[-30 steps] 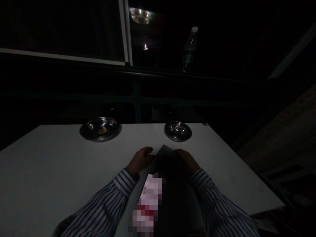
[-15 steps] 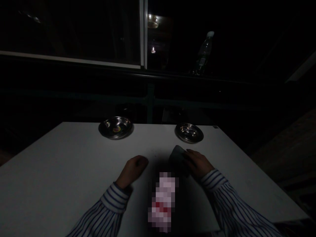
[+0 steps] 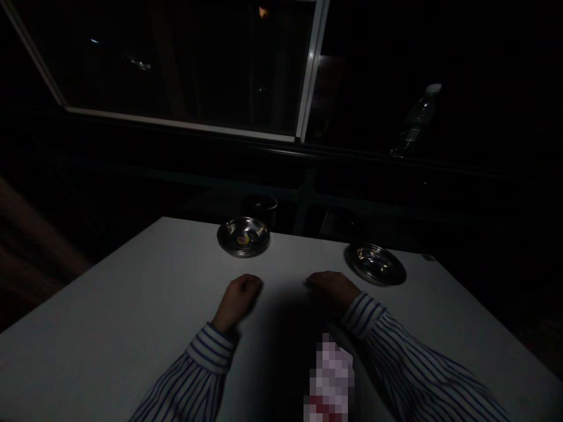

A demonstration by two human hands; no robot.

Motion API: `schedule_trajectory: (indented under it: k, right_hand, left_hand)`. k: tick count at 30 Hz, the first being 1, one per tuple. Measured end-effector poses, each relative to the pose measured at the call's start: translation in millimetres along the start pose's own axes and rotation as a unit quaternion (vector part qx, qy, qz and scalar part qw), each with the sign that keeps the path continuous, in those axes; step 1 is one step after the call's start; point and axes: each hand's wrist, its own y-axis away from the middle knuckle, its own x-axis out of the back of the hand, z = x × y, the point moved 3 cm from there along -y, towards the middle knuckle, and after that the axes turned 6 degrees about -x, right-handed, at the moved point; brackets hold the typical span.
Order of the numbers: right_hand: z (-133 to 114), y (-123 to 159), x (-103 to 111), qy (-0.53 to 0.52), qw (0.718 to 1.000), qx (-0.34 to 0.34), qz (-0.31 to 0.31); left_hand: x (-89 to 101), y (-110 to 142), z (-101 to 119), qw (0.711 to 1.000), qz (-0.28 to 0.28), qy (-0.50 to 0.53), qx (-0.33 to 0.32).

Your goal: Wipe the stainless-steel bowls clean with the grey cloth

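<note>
The left hand [image 3: 237, 298] is resting low over the white table [image 3: 132, 310], its fingers curling in together and its thumb lying against them, making a loose fist. The left dish [image 3: 255, 230] is sitting just beyond this fist, near the far edge, with bare table showing between the two; a yellow sticker [image 3: 243, 240] is showing inside it. The right hand [image 3: 333, 287] is lying knuckles up, pointing inward toward the left, its fingers keeping close to the tabletop. Its underside is falling into darkness, so I cannot tell whether the fingers are closing on anything or standing apart. The right dish [image 3: 378, 264] is sitting beyond and to the right of these knuckles, very near them, outside the grip. The two hands are facing each other, well apart, with a dark shadow [image 3: 285, 319] spreading between them. A pale item [image 3: 332, 381], blocked out by coarse squares, is lying nearer the person than both hands, between the striped sleeves and closer to the right sleeve [image 3: 409, 357]; neither hand is touching it. Behind the table, a bottle [image 3: 417, 120] is standing to the right of the window frame [image 3: 185, 124].
</note>
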Motion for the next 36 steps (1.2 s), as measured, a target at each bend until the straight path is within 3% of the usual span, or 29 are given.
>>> schedule_trajectory:
  k: [6, 13, 25, 36]
  right_hand:
    - [-27, -39, 5, -0.007, 0.999, 0.009, -0.035]
    - [-35, -90, 4, -0.061, 0.998, -0.023, -0.008]
    - [-30, -179, -5, -0.133, 0.981, -0.127, 0.059]
    - [-29, -209, -20, -0.161, 0.971, -0.173, 0.033]
  left_hand:
    - [46.3, -34, -7, 0.991, 0.127, 0.005, 0.033]
    - [87.6, -83, -11, 0.971, 0.226, -0.056, 0.059]
    - [98.6, -114, -19, 0.973, 0.204, -0.092, 0.052]
    - [99.4, -118, -26, 0.982, 0.172, -0.07, 0.042]
